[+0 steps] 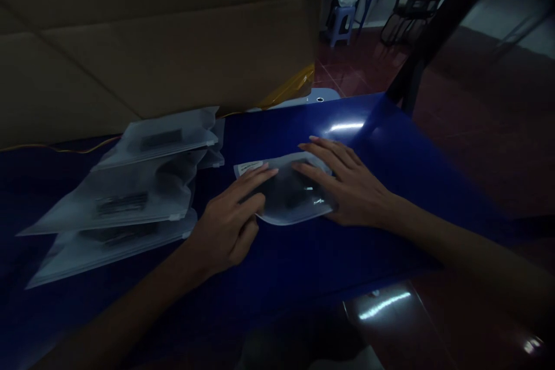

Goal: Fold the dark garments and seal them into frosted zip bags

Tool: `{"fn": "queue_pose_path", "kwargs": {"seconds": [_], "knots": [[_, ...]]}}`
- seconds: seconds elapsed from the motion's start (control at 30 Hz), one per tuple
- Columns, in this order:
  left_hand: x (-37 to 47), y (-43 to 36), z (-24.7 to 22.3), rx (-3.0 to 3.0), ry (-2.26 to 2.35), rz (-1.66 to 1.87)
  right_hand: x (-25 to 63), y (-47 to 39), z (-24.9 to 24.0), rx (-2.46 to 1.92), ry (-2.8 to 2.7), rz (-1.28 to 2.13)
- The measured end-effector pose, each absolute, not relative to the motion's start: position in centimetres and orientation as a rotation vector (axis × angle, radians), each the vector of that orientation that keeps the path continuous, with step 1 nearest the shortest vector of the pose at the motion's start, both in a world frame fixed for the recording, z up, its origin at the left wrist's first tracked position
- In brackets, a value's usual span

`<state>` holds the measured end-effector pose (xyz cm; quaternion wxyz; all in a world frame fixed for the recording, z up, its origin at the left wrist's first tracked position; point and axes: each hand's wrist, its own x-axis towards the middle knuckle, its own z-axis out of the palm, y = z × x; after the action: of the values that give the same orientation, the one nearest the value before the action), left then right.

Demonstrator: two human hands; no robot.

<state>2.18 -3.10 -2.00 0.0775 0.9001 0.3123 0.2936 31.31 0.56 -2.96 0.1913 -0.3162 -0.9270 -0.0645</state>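
A clear plastic pouch with something dark inside lies flat on the blue tabletop. Near its upper left corner is a small white label with print too small to read. My left hand rests on the pouch's left end, its foremost fingers stretched out by the label and the others curled under. Across the right end lies my right hand, fingers spread over the plastic. To the left, several frosted zip bags overlap in a pile, dark items showing through them.
A large cardboard box stands along the table's far side, with yellow tape at its lower corner. A dark slanted post rises at the far right corner. Beyond it are a person on a blue stool and a black chair.
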Motion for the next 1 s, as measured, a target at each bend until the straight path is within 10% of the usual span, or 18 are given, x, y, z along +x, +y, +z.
{"fn": "queue_pose_path", "kwargs": {"seconds": [1.0], "knots": [[3.7,-3.9,-3.7,2.903,1.135,0.361,30.3,-0.1,-3.7,-0.691,-2.741,0.235]]}}
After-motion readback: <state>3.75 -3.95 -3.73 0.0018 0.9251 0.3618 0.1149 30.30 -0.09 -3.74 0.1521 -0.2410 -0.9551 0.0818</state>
